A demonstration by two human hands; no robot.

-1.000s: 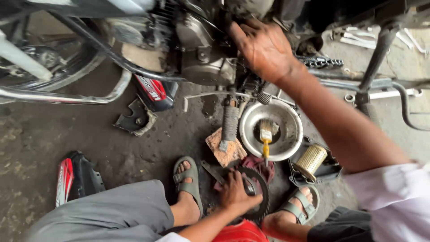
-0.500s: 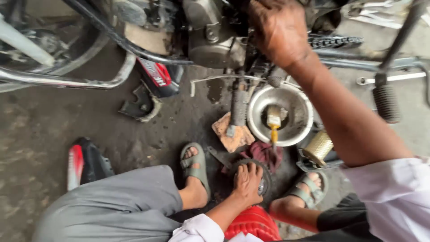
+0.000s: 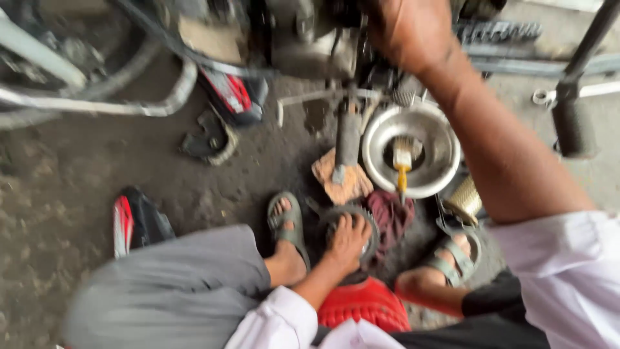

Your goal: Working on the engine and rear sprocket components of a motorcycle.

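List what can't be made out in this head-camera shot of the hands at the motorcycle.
- Right hand, head view: its fingertips run off the top edge, so what it grips on the engine is unseen.
- Left hand: it covers the dark toothed ring on the ground; whether it grips it or only rests there is unclear.
- Small part with a yellow tip in the metal bowl: motion blur hides what kind it is.

Shiny metal bowl (image 3: 413,152) — rough, grimy concrete floor (image 3: 77,194)
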